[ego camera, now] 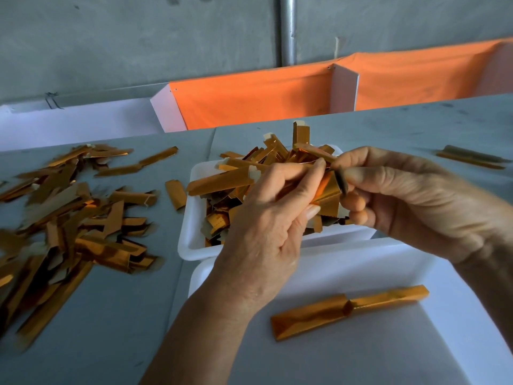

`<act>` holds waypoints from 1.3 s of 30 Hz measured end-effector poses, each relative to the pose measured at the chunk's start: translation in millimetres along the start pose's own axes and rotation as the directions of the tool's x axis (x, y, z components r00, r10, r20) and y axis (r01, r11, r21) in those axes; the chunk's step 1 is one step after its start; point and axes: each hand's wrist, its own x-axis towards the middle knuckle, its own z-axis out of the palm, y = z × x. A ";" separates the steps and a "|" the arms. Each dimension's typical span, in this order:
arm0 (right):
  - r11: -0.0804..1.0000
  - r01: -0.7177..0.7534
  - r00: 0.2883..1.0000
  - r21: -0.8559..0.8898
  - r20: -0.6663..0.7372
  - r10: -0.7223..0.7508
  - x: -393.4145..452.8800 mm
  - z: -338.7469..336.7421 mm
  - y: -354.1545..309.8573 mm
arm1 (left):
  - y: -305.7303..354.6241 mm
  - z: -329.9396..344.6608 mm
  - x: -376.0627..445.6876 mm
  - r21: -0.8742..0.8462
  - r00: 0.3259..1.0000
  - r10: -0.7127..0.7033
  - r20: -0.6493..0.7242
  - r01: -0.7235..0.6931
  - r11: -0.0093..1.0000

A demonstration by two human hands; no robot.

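Both my hands hold one shiny orange-gold foil piece [329, 194] above a white tray [191, 218] heaped with similar pieces. My left hand [266, 218] pinches its upper edge between thumb and forefinger. My right hand [402, 198] grips its right side, fingers curled round it. The piece is partly folded and half hidden by my fingers. One long folded foil strip [349, 309] lies alone in a second white tray [333, 262] right in front of me.
A loose pile of foil strips [69, 212] covers the grey table on the left. One more strip [472, 157] lies at the far right. Orange cloth [263, 98] hangs on white panels behind the table, before a concrete wall with a metal pipe [287, 29].
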 end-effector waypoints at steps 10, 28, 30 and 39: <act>0.994 -0.016 1.000 -0.106 -0.027 0.013 -1.1 3.1 -1.1 | 0.1 0.9 0.0 0.021 1.000 0.017 -0.003 -0.016 1.000; 0.995 -0.065 0.997 -0.076 -0.035 0.062 -3.8 0.9 -5.0 | -2.2 -3.0 -2.2 -0.111 0.999 -0.024 -0.030 0.021 0.994; 0.994 -0.050 0.997 -0.101 -0.059 0.044 -4.4 2.9 -5.1 | -2.4 -3.5 -1.8 -0.085 0.999 -0.014 -0.030 0.011 0.996; 0.971 -0.021 0.997 -0.236 -0.081 0.002 -1.6 7.2 -0.3 | -3.5 -2.2 -1.3 0.003 1.000 0.024 -0.015 -0.024 1.000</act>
